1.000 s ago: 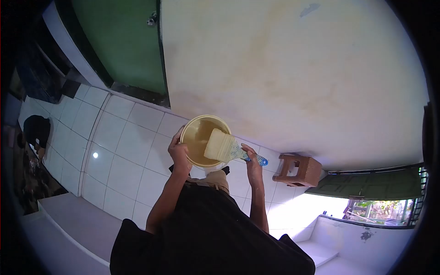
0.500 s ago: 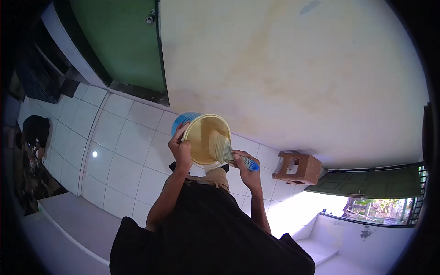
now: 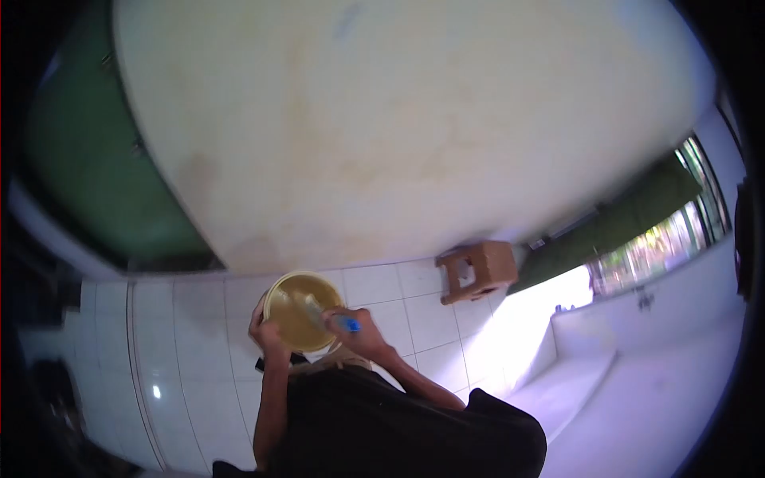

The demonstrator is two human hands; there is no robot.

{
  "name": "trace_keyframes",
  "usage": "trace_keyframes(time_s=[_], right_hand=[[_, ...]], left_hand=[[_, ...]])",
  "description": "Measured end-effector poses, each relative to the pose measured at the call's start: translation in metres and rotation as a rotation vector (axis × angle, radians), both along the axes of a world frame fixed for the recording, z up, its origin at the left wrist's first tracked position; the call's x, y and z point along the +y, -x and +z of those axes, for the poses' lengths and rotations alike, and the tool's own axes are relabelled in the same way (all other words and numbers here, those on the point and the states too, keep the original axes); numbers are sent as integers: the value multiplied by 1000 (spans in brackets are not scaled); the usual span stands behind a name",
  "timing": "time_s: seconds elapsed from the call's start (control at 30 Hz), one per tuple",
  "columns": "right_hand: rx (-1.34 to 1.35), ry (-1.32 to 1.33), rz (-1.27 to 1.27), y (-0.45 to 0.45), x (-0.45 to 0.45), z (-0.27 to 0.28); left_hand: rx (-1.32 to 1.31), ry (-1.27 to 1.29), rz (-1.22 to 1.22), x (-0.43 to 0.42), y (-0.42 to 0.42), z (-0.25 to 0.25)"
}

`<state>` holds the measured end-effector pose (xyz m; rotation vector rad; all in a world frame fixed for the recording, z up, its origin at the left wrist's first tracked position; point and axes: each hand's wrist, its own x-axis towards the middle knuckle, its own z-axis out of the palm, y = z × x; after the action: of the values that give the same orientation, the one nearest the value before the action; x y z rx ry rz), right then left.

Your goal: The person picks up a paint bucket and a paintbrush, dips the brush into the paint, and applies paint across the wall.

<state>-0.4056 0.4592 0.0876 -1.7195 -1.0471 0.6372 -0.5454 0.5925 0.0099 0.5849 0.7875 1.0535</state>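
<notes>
My left hand (image 3: 271, 333) grips the left side of a round yellow bucket (image 3: 284, 345), its fingers on the rim. The bucket is open toward me and has a yellowish inside. My right hand (image 3: 362, 333) is closed around the blue handle of a wide brush (image 3: 347, 323) at the bucket's right side. The brush's head reaches into the bucket and is blurred, partly hidden by the hand.
A large stained cream wall (image 3: 358, 143) rises in front. A green door (image 3: 88, 159) is at the left. On the white tiled floor (image 3: 382, 319) stands a brown stool (image 3: 490, 267), near a window with a green cover (image 3: 613, 227) at the right.
The view has turned toward the wall and window. The bucket and both hands appear lower and further left. The brush, earlier lying across the rim, now points into the bucket.
</notes>
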Motion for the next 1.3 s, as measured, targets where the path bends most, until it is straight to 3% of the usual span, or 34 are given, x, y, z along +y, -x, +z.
trace_keyframes(time_s=[0.07, 0.2, 0.37, 0.47, 0.57, 0.67, 0.73, 0.8, 0.83, 0.97, 1.07, 1.2, 1.3], right_hand=[[41, 211, -102, -1, -3, 7], [-106, 46, -173, -2, -5, 2], [-125, 61, -300, -7, -13, -4], [-43, -49, -393, -2, -20, -10], [-133, 155, -410, -2, -30, 8], [-127, 48, -545, 7, -43, 11], [-167, 139, -510, 4, -56, 9], [21, 201, -650, 10, -64, 14], [-2, -4, -717, 12, -67, 9], [-177, -10, -767, 8, -97, 8], [-117, 133, -736, -1, -130, 10], [-94, 9, -799, -14, -172, 12], [-52, 127, -828, -16, -220, 20]], left_hand=[[50, -64, -41, 0, -11, -10], [-328, 260, -214, 7, -16, 0], [-168, 195, -269, 3, -26, -23], [-65, 194, -254, -7, -35, -12], [-248, 389, -338, -8, -41, -29], [-91, 252, -346, -34, -51, 8], [-73, 229, -390, -44, -55, 3], [-72, 251, -454, -50, -61, 7], [-15, 273, -440, -57, -65, 19], [18, 210, -528, -88, -72, 14], [-6, 209, -596, -112, -80, 16], [-36, 185, -678, -146, -100, 29], [-46, 197, -739, -179, -106, 14]])
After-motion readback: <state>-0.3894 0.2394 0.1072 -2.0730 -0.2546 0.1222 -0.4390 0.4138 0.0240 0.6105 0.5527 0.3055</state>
